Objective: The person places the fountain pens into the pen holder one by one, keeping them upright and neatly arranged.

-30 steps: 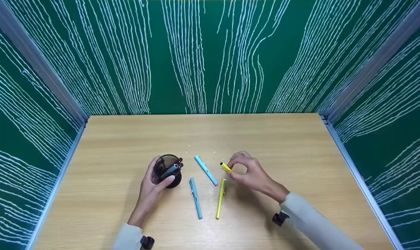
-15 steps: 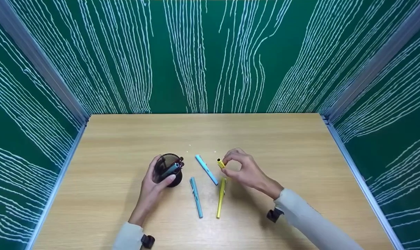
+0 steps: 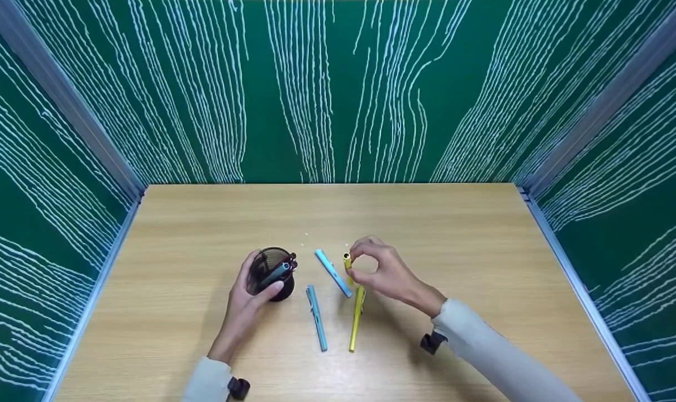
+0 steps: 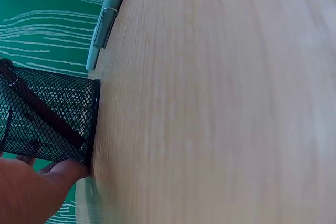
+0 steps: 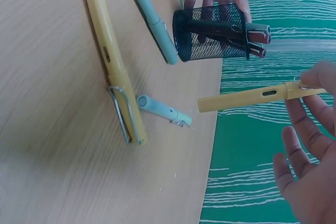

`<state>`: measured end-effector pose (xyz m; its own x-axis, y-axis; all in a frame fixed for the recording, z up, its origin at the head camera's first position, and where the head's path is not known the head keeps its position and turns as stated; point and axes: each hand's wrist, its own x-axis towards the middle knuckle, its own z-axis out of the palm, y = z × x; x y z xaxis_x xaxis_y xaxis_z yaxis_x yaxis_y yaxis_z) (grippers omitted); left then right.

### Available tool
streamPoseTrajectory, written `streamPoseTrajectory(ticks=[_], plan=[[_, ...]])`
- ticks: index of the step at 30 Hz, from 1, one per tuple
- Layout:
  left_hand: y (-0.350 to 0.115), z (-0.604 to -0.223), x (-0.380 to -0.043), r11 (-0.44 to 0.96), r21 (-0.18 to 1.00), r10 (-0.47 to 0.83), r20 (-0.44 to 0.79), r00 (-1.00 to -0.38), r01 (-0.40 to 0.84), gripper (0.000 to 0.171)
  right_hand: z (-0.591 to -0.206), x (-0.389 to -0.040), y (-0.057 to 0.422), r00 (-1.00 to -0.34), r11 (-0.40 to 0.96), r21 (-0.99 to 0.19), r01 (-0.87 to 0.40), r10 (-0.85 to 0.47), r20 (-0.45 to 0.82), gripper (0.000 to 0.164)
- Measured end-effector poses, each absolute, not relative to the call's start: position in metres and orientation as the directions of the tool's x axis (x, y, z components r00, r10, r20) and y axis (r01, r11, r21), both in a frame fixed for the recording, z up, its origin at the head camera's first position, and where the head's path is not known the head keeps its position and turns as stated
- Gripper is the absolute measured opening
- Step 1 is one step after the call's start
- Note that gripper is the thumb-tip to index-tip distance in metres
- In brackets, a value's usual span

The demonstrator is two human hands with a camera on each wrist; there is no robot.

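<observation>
Over my feed I see a pale grey left sleeve and a matching right sleeve, long, plain and ending at the wrists. Beside each cuff I count 1 small black block, a left wrist device and right wrist device, too small to detail. The 2 hands are bare.

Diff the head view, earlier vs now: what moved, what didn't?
The right hand moved to the person's left, toward the black wire-mesh cup, carrying the slim yellow pen with a metal clip, which swung nearer upright. No new grip, no release. Unchanged: left hand gripping the cup; bright-blue pen, duller blue pen and second yellow pen lying on the light wooden table.
</observation>
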<state>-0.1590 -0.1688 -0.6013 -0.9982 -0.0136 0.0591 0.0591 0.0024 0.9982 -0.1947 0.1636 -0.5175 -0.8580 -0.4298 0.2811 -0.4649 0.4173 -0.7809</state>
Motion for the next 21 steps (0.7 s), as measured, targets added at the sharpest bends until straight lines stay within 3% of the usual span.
streamPoseTrajectory(ticks=[10,21], plan=[[-0.169,-0.603,-0.161,-0.058,0.996,0.000,0.064,-0.998,0.064,0.090,-0.514,-0.199,0.146,-0.805,0.343,-0.769,-0.540,-0.477,0.353,0.014],[-0.170,-0.603,-0.161,-0.007,0.998,-0.021,0.059,-0.998,0.059,0.091,-0.508,-0.204,0.128,-0.776,0.303,-0.760,-0.576,-0.496,0.390,0.012]])
